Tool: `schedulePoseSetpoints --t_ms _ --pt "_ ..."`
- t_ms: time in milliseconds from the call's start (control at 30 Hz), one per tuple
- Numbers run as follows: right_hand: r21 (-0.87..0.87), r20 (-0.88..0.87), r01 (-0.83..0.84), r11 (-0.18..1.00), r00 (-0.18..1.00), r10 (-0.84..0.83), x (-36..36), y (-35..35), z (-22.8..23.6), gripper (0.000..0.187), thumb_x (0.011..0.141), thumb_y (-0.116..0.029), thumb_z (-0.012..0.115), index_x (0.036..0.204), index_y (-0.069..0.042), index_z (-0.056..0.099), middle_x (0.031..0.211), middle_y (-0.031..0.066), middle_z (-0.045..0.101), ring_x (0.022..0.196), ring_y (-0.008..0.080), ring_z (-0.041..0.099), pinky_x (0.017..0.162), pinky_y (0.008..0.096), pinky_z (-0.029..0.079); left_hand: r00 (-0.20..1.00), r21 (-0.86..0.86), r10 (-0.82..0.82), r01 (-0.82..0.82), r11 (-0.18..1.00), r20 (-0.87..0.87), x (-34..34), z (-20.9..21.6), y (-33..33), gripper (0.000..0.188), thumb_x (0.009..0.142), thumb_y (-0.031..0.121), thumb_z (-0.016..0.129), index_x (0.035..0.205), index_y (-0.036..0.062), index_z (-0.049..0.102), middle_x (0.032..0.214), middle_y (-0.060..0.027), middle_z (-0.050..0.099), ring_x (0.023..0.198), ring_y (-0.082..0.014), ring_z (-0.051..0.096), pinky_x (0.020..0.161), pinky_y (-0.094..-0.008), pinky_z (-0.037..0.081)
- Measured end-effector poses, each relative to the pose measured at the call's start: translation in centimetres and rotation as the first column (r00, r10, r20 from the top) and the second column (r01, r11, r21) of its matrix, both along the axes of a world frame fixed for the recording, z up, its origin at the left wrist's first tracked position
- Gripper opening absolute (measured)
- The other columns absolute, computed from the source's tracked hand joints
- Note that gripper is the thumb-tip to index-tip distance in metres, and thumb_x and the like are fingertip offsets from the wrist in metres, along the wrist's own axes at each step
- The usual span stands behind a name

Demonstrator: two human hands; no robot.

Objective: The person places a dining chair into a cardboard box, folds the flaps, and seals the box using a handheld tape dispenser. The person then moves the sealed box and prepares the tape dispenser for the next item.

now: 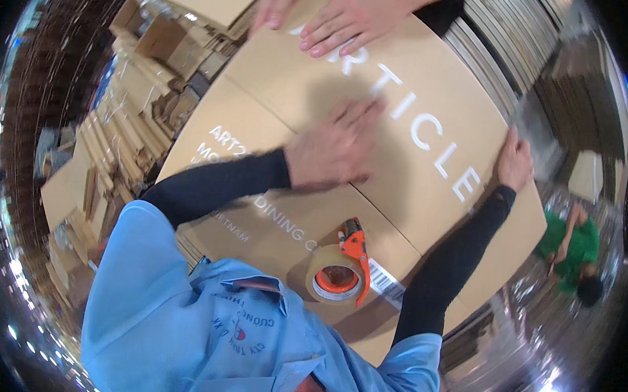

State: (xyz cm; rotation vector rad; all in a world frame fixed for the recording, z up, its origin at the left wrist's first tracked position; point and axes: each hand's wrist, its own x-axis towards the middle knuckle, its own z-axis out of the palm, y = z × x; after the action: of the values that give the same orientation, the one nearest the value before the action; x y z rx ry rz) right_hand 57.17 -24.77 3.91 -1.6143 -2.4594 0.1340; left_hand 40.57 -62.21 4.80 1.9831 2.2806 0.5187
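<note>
A large flat cardboard box [263, 92] with white printing lies in front of me, a straight seam running across its top. My left hand [338, 146] is over the middle of the box, fingers stretched out and slightly blurred by motion; nothing is in it. Whether its palm touches the cardboard I cannot tell. At the box's right edge, my right hand [515, 162] is bent round the rim and grips it. Close to my chest, an orange tape dispenser [354, 247] with a roll of clear tape rests on the box, beside a white barcode label [386, 283].
Across the box, a co-worker's hand [353, 19] lies flat on its far edge, the other hand [277, 5] beside it. Cardboard pieces [128, 120] are heaped at the left. Stacked flat boards [507, 35] stand at the far right. A person in green [574, 241] is off to the right.
</note>
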Motion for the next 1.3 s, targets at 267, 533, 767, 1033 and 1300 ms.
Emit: schedulePoseSetpoints --t_ms 267,533,767,1033,1300 --pt "0.036 -0.042 -0.066 0.997 0.997 0.068 -1.1 -0.8 0.1 0.062 0.092 -0.065 0.047 0.1 -0.01 0.073 0.105 0.0189 0.072 0.11 0.0357 0.062 0.106 0.0472 0.037 0.994 0.432 0.042 0.004 0.902 -0.097 -7.3 -2.0 24.7 0.025 0.093 0.026 0.053 0.087 0.0084 0.07 0.078 -0.0144 0.07 0.074 -0.0336 0.07 0.064 -0.0485 0.055" --pt "0.127 -0.396 -0.137 0.982 0.901 0.177 1.8 -4.3 0.4 0.048 0.096 -0.047 0.056 0.113 -0.005 0.071 0.117 0.0178 0.07 0.117 0.0323 0.061 0.106 0.0437 0.039 0.982 0.143 -0.025 0.052 0.988 -0.187 -6.8 -1.7 26.4 0.033 0.099 0.03 0.048 0.091 0.0091 0.071 0.08 -0.0165 0.072 0.074 -0.0338 0.071 0.062 -0.0484 0.056" --pt "-0.687 -0.605 -0.354 0.635 0.763 -0.228 11.2 -29.9 8.3 0.086 0.08 -0.033 0.076 0.152 -0.005 0.038 0.156 0.0163 0.038 0.145 0.0312 0.035 0.119 0.0467 0.03 0.998 0.113 0.059 -0.06 0.992 0.017 -6.9 -0.8 25.1 0.045 0.105 0.04 0.041 0.098 0.0072 0.071 0.086 -0.0215 0.072 0.082 -0.0412 0.071 0.076 -0.0525 0.058" --pt "-0.651 -0.217 -0.067 0.756 0.971 -0.101 10.2 -39.2 9.4 0.054 0.074 -0.008 0.077 0.126 -0.005 0.061 0.114 0.0159 0.057 0.11 0.0379 0.057 0.099 0.0387 0.047 0.994 0.141 0.06 -0.073 0.987 0.096 -6.4 -1.3 24.6 0.027 0.096 0.026 0.052 0.094 0.0071 0.071 0.085 -0.0179 0.073 0.083 -0.0367 0.072 0.074 -0.0494 0.057" --pt "-0.488 -0.843 0.099 0.867 0.203 -0.498 10.0 -40.0 11.1 0.057 0.085 0.006 0.058 0.14 -0.002 0.046 0.129 0.0068 0.059 0.11 0.0166 0.061 0.093 0.0332 0.053 0.98 0.141 0.057 -0.085 0.986 0.19 -5.4 -1.9 25.1 0.023 0.096 0.022 0.05 0.101 0.0058 0.065 0.084 -0.0216 0.073 0.082 -0.0395 0.073 0.074 -0.0513 0.057"
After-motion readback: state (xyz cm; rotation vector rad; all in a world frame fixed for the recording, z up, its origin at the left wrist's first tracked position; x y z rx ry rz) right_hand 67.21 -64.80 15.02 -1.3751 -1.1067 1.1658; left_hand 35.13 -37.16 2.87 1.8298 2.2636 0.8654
